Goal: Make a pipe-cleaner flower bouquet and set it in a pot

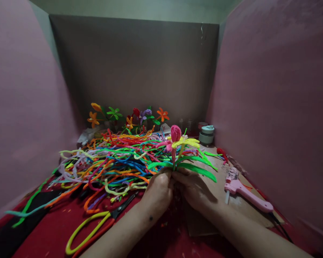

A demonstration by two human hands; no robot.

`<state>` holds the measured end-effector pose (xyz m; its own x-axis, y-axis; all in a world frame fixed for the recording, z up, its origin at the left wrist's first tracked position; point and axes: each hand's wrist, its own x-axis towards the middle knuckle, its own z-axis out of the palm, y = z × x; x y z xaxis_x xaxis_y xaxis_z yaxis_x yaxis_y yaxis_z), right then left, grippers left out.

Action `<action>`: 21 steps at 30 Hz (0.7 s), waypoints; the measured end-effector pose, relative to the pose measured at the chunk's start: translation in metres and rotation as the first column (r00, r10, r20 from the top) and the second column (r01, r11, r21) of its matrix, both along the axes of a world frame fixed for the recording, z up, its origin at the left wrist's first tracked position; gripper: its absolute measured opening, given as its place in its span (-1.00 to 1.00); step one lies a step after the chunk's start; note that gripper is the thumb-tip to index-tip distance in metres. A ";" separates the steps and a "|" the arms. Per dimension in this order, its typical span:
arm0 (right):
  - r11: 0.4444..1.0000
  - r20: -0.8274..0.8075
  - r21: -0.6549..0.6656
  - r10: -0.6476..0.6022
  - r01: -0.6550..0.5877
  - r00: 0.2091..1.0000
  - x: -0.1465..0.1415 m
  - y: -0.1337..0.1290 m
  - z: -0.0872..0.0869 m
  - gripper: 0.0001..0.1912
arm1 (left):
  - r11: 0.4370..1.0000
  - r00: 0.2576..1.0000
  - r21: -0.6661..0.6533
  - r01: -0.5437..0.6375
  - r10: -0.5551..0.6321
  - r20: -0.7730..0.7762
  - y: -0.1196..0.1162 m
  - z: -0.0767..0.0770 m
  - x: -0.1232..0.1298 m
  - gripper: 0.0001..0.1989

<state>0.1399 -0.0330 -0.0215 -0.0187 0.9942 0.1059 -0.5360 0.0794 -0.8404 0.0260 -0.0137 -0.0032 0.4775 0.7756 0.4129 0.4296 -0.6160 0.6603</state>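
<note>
My left hand and my right hand meet in the middle, both closed around the stems of a small pipe-cleaner flower bunch. A pink bud stands upright at its top, with a pink bloom and a yellow flower below it. Green leaves spread out to both sides just above my fingers. The lower stems are hidden by my hands. Scissors with yellow and orange handles lie beside my left forearm, partly covered by it.
A large heap of coloured pipe cleaners covers the left and middle. Finished flowers stand behind it. On the right, a pink glue gun rests on a brown board, with a green-lidded jar farther back. Pink walls flank both sides.
</note>
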 end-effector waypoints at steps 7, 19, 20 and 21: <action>1.000 -0.028 0.030 -0.004 0.005 1.000 -0.001 -0.001 0.004 -0.87 | 0.999 0.996 0.037 -0.035 0.037 -0.076 0.002 0.001 -0.001 -0.80; 0.995 -0.027 0.087 -0.053 0.055 0.998 0.006 0.002 0.003 -0.91 | 0.909 0.947 -0.414 0.047 0.091 0.307 0.008 0.017 -0.003 -0.91; 0.995 -0.036 0.085 -0.042 0.045 0.998 0.005 0.002 0.002 -0.92 | 0.876 0.919 -0.474 0.093 0.107 0.379 0.007 0.019 -0.003 -0.89; 0.995 -0.048 0.087 -0.035 0.039 0.998 0.005 0.002 0.002 -0.93 | 0.850 0.894 -0.509 0.136 0.116 0.433 0.007 0.021 -0.003 -0.87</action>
<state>0.1449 -0.0308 -0.0194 0.0248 0.9809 0.1929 -0.5693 0.1725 -0.8038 0.0230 -0.0070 0.0175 0.3561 0.9268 0.1195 0.0180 -0.1347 0.9907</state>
